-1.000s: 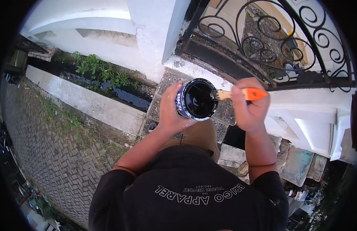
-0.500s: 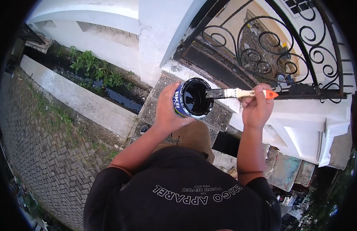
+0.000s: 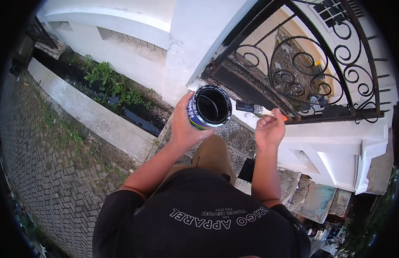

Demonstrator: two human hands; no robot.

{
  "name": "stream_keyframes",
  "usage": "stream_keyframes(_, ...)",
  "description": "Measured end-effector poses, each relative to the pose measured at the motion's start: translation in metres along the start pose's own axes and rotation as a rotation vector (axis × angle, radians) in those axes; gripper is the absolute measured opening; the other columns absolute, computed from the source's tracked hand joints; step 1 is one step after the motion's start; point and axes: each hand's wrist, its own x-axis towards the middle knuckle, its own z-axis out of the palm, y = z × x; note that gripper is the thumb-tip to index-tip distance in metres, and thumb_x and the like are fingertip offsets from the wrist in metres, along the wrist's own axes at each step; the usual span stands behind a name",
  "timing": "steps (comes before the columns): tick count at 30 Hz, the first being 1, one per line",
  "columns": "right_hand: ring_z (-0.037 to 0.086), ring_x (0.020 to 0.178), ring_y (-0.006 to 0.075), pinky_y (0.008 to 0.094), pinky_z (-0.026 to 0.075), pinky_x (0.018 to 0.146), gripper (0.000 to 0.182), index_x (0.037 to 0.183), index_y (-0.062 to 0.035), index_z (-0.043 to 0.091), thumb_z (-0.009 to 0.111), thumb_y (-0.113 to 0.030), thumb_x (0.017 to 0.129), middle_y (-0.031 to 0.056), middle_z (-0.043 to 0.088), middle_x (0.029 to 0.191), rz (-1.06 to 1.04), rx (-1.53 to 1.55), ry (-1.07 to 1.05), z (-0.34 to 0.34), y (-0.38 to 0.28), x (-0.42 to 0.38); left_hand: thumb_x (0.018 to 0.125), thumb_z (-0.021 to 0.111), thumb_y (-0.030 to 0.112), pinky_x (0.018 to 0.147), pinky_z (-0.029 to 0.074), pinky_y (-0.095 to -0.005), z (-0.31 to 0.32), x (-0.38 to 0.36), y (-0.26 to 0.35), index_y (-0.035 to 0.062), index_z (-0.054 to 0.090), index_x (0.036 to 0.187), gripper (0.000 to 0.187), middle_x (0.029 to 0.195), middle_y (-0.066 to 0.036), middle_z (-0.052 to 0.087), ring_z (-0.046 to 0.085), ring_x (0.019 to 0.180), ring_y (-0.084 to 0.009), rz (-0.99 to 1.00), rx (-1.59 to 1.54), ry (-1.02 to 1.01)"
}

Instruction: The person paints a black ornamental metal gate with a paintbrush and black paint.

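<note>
My left hand [image 3: 184, 122] is wrapped round a blue-labelled paint can [image 3: 195, 112], which is tilted so that its open mouth faces me. Dark, glossy paint [image 3: 210, 106] shows inside, and the rim is smeared with black. In my right hand [image 3: 270, 130] a paintbrush [image 3: 261, 110] is gripped by its pale, orange-ended handle. Its bristles are coated black and point left, just to the right of the can and apart from it. Behind the brush stands a black wrought-iron gate [image 3: 289, 77] with scrolled bars.
A white wall [image 3: 199, 38] rises ahead, beside the gate. To the left runs a drain ditch with dark water [image 3: 141, 120] and green plants [image 3: 107, 81], edged by a concrete kerb [image 3: 92, 109]. Brick paving [image 3: 74, 185] lies further left. A white pillar base [image 3: 332, 146] stands at right.
The brush has come out of the can's mouth and now sits to its right, with my right hand lower and closer in. The can has shifted slightly left as the view turned.
</note>
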Motion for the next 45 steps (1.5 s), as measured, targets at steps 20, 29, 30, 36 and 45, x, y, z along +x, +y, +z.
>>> stream_keyframes(20,0.071,0.075,0.0253,0.0341,0.056,0.07,0.01,0.099,-0.0019,0.072,0.071,-0.009,0.092,0.0128,0.072,0.089,-0.997,-1.26,-0.559,0.01,0.176,0.324,0.06,0.099,0.025,0.115,0.04,-0.0486,0.061,-0.037,-0.218,0.0117,0.017,0.157,0.128,0.155,-0.026,0.031,0.044,0.139,-0.0367,-0.303,-0.4,0.094)
stream_keyframes(29,0.066,0.068,0.0309,0.0392,0.053,0.061,0.012,0.097,-0.0093,0.072,0.075,-0.014,0.086,0.0106,0.068,0.08,-1.493,-1.565,-0.718,0.048,0.147,0.356,0.061,0.098,0.023,0.114,0.043,-0.0474,0.07,-0.034,-0.238,0.01,0.017,0.156,0.126,0.154,-0.026,0.033,0.045,0.139,-0.0361,-0.173,-0.334,0.127)
stream_keyframes(30,0.065,0.068,0.0291,0.0382,0.053,0.062,0.012,0.096,-0.0091,0.072,0.076,-0.014,0.086,0.0079,0.067,0.08,-1.517,-1.601,-0.697,0.052,0.139,0.345,0.061,0.098,0.023,0.113,0.043,-0.0473,0.07,-0.034,-0.241,0.0098,0.017,0.156,0.126,0.154,-0.025,0.033,0.045,0.139,-0.0361,-0.154,-0.324,0.128)
stream_keyframes(36,0.06,0.068,0.0218,0.0345,0.049,0.058,0.024,0.094,-0.0142,0.071,0.074,-0.007,0.071,0.0014,0.058,0.075,-1.847,-1.829,-0.826,0.039,0.168,0.345,0.063,0.096,0.024,0.114,0.044,-0.0468,0.074,-0.058,-0.252,0.0088,0.021,0.154,0.119,0.15,-0.02,0.041,0.05,0.135,-0.0326,-0.183,-0.288,0.133)
stream_keyframes(45,0.06,0.07,0.0218,0.0354,0.05,0.06,0.02,0.092,-0.0139,0.07,0.074,-0.007,0.073,0.0009,0.061,0.079,-1.601,-1.722,-1.047,0.005,0.212,0.368,0.056,0.099,0.023,0.114,0.043,-0.0481,0.065,-0.062,-0.256,0.0091,0.02,0.154,0.126,0.151,-0.018,0.038,0.05,0.135,-0.0311,-0.231,-0.283,0.108)
